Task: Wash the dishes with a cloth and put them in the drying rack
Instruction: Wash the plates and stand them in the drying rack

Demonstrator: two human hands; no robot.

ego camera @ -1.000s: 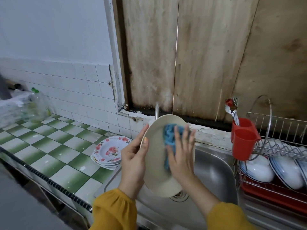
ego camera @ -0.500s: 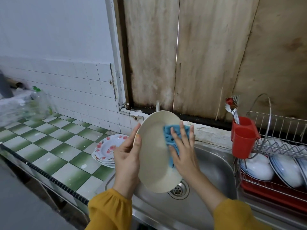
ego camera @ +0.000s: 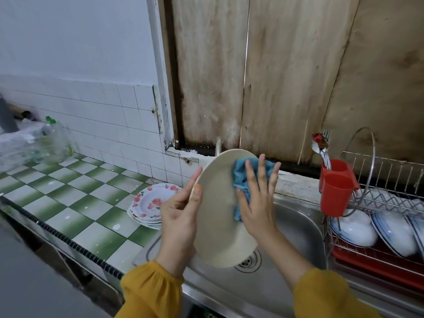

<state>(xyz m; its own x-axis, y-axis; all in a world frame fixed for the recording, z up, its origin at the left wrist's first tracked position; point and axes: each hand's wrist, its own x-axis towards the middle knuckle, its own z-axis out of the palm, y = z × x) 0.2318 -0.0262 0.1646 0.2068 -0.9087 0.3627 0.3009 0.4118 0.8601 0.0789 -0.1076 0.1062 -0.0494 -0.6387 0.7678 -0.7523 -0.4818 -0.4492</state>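
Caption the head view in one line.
Left hand holds a cream plate over the sink while the right hand presses a blue cloth against it.

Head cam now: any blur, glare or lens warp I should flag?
Head view: soft even light, no hard shadows; dull sheen on the sink, no blown glare; plate, cloth, left hand and right hand fairly sharp; plastic bottle at left edge smeared; wide-angle bowing tilts the drying rack and wooden boards.

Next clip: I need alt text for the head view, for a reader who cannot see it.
Over a steel sink, the left hand grips a tilted cream plate by its rim while the right hand presses a blue cloth against its face. Floral plates sit stacked on the counter at left; a drying rack holding bowls stands at right.
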